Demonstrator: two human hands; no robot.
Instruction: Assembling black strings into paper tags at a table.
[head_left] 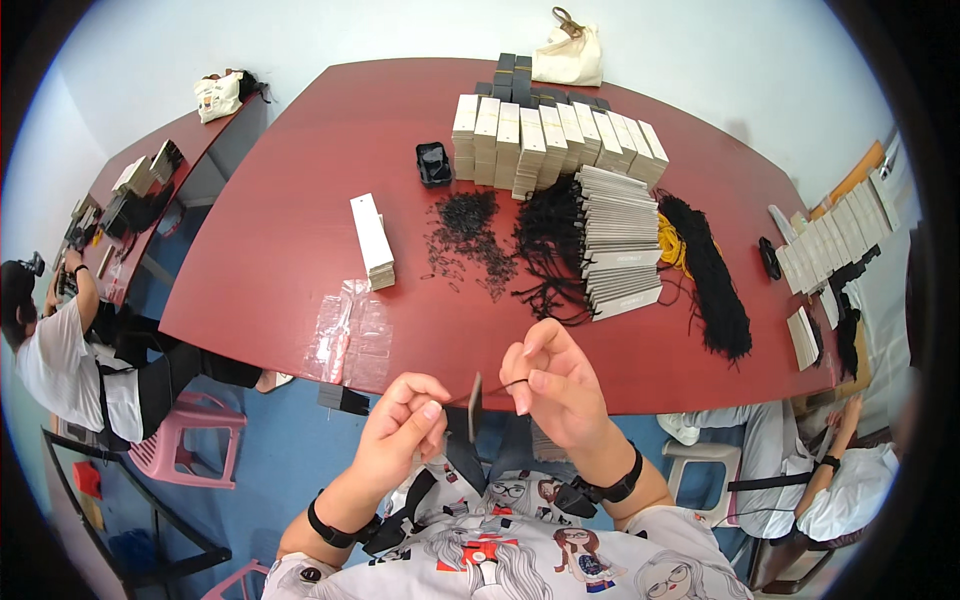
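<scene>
My left hand (402, 428) and my right hand (552, 378) are raised close together in front of the red table's near edge (300, 345). Between them hangs a small dark tag (475, 407), seen edge-on. My left fingers pinch a thin dark string that runs to the tag. My right thumb and forefinger pinch the string's other end in a small loop (514, 383). Both wrists wear black bands.
On the table lie a heap of small black pins (470, 240), black cords (548, 245), a fanned row of grey tags (617, 245), stacks of white cards (545, 140), a white card stack (372, 240), clear bags (350, 335) and a black tray (433, 163). People sit at left and right.
</scene>
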